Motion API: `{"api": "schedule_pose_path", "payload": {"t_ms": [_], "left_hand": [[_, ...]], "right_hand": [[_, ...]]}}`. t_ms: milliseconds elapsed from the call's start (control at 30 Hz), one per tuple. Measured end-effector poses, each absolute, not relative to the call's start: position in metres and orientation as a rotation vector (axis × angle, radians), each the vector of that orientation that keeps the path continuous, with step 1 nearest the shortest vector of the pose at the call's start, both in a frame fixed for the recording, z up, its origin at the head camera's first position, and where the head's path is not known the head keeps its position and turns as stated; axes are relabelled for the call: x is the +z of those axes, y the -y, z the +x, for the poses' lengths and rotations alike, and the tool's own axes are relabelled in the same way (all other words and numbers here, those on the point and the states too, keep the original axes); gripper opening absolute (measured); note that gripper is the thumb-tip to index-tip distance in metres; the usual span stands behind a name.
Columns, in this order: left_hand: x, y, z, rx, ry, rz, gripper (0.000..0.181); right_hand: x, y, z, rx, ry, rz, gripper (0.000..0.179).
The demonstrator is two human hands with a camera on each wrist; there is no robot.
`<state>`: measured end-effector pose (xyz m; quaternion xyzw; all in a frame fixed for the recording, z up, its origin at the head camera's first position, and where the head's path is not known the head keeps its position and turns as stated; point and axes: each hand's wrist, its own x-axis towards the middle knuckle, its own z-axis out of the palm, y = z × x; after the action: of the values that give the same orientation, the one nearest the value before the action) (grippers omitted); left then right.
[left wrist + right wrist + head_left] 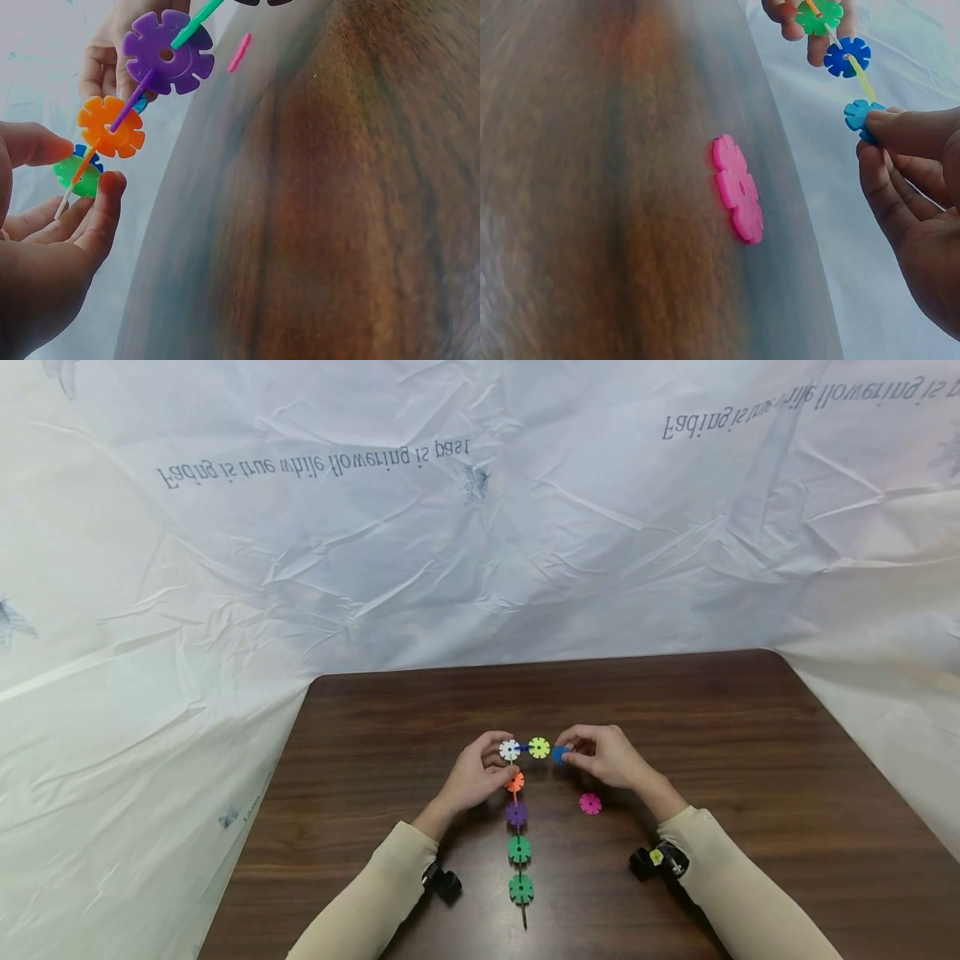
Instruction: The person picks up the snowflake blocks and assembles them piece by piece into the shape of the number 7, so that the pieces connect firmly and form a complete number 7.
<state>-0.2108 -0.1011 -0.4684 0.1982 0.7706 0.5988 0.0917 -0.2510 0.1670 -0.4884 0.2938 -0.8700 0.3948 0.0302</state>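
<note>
A chain of slotted plastic interlocking discs runs up the table and bends right at its far end. My left hand (480, 770) pinches a light green disc (77, 177) at the bend, between the orange disc (514, 782) and the white disc (510, 750). From the white one, a dark blue disc (847, 57) and a yellow disc (538, 747) extend right. With thumb and fingertips my right hand (604, 755) pinches a light blue disc (861, 118) at the yellow disc's edge; whether they are slotted together I cannot tell.
Nearer me, the chain continues with a purple disc (517, 814) and green discs (521, 888), joined by edge-on ones. A loose pink disc (590, 803) lies flat on the brown wooden table (360, 827), below my right hand. White printed sheeting (480, 568) hangs behind.
</note>
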Motion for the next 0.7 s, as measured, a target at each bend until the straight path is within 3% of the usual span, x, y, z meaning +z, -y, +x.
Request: {"api": "schedule_pose_path", "payload": {"t_ms": [700], "left_hand": [[-0.4674,0.1009,-0.2103,1.749,-2.298,0.638,0.049]], "right_hand": [[-0.4917,-0.1615,-0.2555,1.169,2.554,0.967,0.015]]}}
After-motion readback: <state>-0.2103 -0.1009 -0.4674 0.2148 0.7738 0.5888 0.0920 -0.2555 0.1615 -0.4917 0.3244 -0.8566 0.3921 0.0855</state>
